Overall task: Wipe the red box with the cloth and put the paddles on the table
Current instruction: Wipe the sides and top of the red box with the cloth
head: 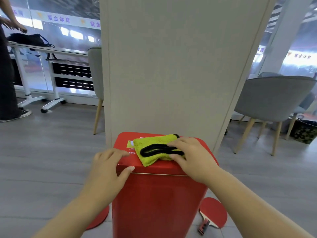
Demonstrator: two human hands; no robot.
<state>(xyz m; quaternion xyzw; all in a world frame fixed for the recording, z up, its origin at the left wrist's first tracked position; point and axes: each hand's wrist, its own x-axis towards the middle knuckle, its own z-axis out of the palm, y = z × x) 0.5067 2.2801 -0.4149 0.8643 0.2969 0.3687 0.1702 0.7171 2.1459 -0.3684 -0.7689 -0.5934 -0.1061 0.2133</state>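
Red box base cut off by the lower edge, I can't see it | 1 paddle on the floor left of it, mostly hidden behind my left forearm and the box | lid label partly under the cloth, print too small to read | cloth's right end hidden under my right hand | person far left cropped by the frame
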